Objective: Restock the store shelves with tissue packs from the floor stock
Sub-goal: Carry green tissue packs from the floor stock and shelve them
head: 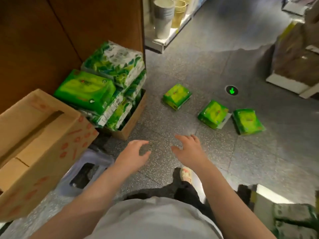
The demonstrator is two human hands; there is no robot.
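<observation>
Left hand: we see our left hand (133, 155) held over the speckled floor (215, 69), fingers spread and lightly curved, thumb apart, gripping nothing.
Right hand: our right hand (188, 148) hangs beside it, just apart, fingers fanned and relaxed, also holding nothing.
Loose tissue packs: we count three green packs lying on the floor ahead of our hands, well apart from them: the nearest-left pack (177, 96), the middle pack (213, 113) and the right pack (247, 121). The middle and right ones lie near each other; whether they touch we cannot tell.
Stacked stock: a heap of green-and-white tissue bundles (114, 66) rises out of an open carton (131, 121) against the wooden panel (51, 35), with one bright green pack (86, 89) resting tilted on its left side.
Closed box: a taped cardboard box (39, 147) with red printing stands at our left.
Writing: we find the print on the packs and the red marks on the box too blurred to read.
Floor marker: a round black disc with a green arrow (231, 90) sits beyond the packs.
Shelf behind: stacked grey and cream cups (170, 16) stand on a low white shelf (163, 43).
Near our feet: a clear plastic bag (84, 173) lies beside the closed box.
</observation>
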